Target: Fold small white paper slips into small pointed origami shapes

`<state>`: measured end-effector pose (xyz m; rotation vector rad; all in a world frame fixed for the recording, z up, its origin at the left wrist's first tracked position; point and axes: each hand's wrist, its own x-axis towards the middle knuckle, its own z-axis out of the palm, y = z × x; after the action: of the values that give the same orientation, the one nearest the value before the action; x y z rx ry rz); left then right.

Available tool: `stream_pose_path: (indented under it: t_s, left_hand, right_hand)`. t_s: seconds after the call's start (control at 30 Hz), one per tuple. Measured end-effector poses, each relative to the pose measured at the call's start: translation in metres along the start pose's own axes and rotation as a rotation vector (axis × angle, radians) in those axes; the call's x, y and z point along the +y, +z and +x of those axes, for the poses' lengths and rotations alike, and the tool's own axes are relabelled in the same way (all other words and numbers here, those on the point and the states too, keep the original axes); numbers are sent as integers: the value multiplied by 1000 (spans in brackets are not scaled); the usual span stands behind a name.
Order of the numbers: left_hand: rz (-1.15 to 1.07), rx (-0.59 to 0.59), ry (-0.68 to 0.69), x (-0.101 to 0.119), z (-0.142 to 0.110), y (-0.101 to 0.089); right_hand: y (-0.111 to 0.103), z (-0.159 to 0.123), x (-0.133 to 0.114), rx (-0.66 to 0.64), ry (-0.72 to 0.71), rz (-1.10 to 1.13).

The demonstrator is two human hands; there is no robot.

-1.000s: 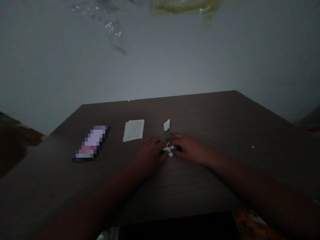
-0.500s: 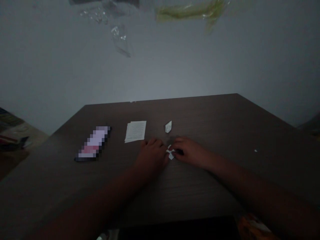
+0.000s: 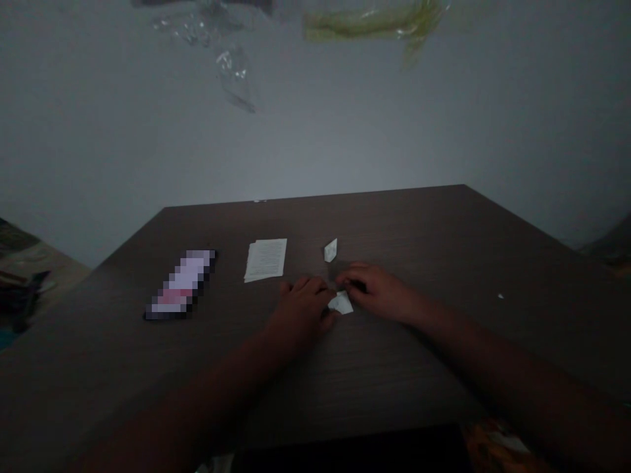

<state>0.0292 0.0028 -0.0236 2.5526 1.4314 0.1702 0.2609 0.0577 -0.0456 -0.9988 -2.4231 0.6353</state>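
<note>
A small folded piece of white paper (image 3: 342,303) lies on the dark wooden table (image 3: 394,381) between my hands. My left hand (image 3: 303,309) is closed on its left edge, thumb at the near side and fingers at the far side. My right hand (image 3: 372,289) sits at the paper's upper right, its thumb and fingers curled together; whether they pinch the paper's far corner is too dark to tell. Just beyond the hands rests another folded paper piece (image 3: 330,250), pointed at one end.
Left of the hands is a small stack of printed paper sheets (image 3: 266,259). Farther left lies a phone (image 3: 182,284) with a blurred screen. A tiny white scrap (image 3: 500,296) is at the right. Behind the table rises a pale wall (image 3: 345,131) with plastic and yellow tape on it.
The paper between my hands shows a broader, flatter face now. My right hand's fingers have shifted from its middle to its upper right. My left hand stays at its left side.
</note>
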Motion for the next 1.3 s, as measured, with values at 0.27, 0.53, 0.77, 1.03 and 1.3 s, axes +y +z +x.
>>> stream_pose_path:
  t_s: [0.27, 0.53, 0.77, 1.03, 1.3]
  left_hand:
    - [-95, 21, 34, -12, -1, 2]
    - [-67, 8, 49, -13, -3, 0]
    - [-94, 13, 70, -12, -5, -9]
    - [-155, 16, 108, -21, -1, -2]
    - [-251, 54, 170, -43, 7, 11]
  right_hand:
    - [-12, -2, -7, -180, -53, -69]
    - [-23, -6, -14, -286, -19, -47]
    - [-25, -6, -13, -343, -36, 21]
    - [-17, -4, -9, -233, -112, -35]
    - [-12, -2, -5, -224, -182, -22]
